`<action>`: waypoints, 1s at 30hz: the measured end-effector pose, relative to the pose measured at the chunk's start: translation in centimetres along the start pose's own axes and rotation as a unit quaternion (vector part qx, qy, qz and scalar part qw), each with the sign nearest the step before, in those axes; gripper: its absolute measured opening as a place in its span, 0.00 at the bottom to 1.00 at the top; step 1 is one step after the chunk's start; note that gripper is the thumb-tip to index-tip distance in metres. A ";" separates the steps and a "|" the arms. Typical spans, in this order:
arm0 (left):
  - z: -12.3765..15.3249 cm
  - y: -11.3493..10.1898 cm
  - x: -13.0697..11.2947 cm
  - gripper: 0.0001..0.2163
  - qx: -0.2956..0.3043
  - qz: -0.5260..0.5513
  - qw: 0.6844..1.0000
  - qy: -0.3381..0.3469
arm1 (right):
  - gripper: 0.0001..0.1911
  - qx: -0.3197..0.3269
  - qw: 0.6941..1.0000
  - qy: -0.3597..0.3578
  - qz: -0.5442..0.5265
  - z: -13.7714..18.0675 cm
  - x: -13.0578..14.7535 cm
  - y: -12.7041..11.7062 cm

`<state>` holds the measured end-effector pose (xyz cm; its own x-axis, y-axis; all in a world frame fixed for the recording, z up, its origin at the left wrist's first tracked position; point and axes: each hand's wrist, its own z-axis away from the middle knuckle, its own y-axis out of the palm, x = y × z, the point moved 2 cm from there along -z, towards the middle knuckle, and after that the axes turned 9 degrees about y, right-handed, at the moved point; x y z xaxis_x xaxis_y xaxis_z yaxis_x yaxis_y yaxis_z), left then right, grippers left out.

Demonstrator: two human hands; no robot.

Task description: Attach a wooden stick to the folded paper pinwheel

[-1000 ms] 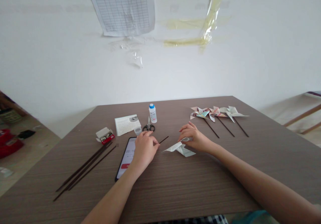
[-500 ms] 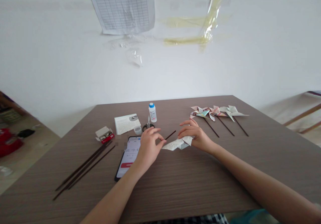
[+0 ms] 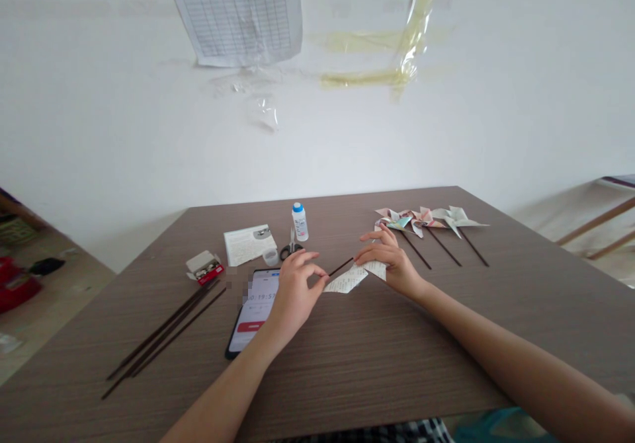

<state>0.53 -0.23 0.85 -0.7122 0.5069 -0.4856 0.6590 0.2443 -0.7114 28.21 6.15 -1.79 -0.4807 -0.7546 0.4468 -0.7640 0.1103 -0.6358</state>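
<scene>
Brown table (image 3: 347,377), phone (image 3: 254,311), scissors (image 3: 289,251), sticks (image 3: 163,330), pinwheels (image 3: 421,220)

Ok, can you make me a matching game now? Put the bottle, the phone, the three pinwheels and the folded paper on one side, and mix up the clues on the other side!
Column one
1. bottle
2. phone
3. three pinwheels
4. folded paper

Column two
A. lying on the right, with dark sticks
B. between the left hand and the right hand
C. white and blue, standing upright
D. lying flat, with numbers on its screen

Right pairs
1-C, 2-D, 3-A, 4-B
</scene>
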 end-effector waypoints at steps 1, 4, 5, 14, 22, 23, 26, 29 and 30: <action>0.0 0.0 0.0 0.08 0.000 -0.002 1.000 0.000 | 0.07 0.001 1.000 0.005 0.001 0.0 0.1 0.0; 0.0 0.0 -0.1 0.08 0.002 -0.001 1.000 -0.001 | 0.07 0.009 1.000 0.024 -0.001 -0.1 0.2 0.0; 0.0 -0.1 -0.1 0.08 0.003 0.000 1.000 -0.002 | 0.07 0.011 1.000 0.029 -0.002 -0.1 0.2 0.1; -0.3 -0.4 -0.7 0.08 0.028 0.000 0.999 -0.027 | 0.12 -0.003 0.998 0.061 -0.009 -0.2 0.3 0.1; -0.2 -0.3 -0.7 0.08 0.028 -0.001 0.999 -0.021 | 0.10 -0.014 0.998 0.060 -0.020 -0.2 0.4 0.3; -0.2 -0.3 -0.7 0.08 0.028 -0.001 0.999 -0.019 | 0.11 -0.014 0.998 0.061 -0.020 -0.2 0.4 0.3; -0.2 -0.3 -0.6 0.08 0.027 0.000 0.999 -0.018 | 0.11 -0.013 0.998 0.057 -0.024 -0.2 0.4 0.3; -0.2 -0.3 -0.5 0.08 0.024 0.002 1.000 -0.013 | 0.11 -0.010 0.998 0.059 -0.021 -0.2 0.4 0.2; -0.2 -0.3 -0.4 0.08 0.023 0.002 1.000 -0.011 | 0.11 -0.009 0.998 0.060 -0.019 -0.2 0.5 0.2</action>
<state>0.69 -0.39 1.36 -0.7149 0.4900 -0.4988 0.6504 0.2039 -0.7318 27.76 5.93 -1.62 -0.4984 -0.6750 0.5440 -0.7898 0.0948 -0.6060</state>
